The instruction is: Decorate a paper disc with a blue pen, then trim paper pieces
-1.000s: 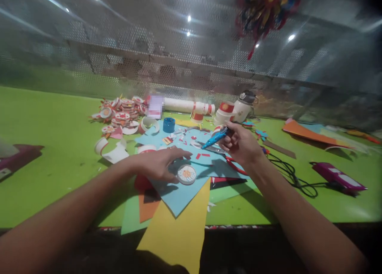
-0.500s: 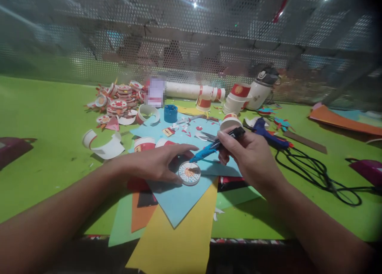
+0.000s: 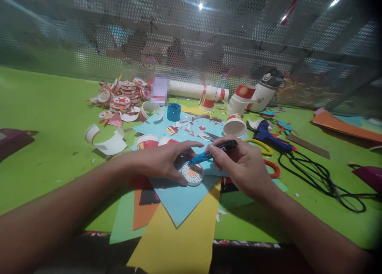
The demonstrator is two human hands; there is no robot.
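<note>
My left hand (image 3: 162,160) rests on the light blue paper sheet (image 3: 179,194), thumb and forefinger curved around a small round white disc (image 3: 192,174) with an orange and red print. My right hand (image 3: 243,164) is closed on a blue and black pen-shaped tool (image 3: 212,152). The tool's blue tip points down and left and touches the top edge of the disc.
Yellow (image 3: 182,238), orange and green sheets lie under the blue one at the table's front edge. A blue glue gun (image 3: 270,136) with a black cord (image 3: 322,182) lies to the right. Paper cups (image 3: 235,125), a pile of cut discs (image 3: 121,100) and a perforated metal wall stand behind.
My right hand has come down and left with the tool, from above the scraps to the disc. The left hand has stayed at the disc. The view has tilted downward.
</note>
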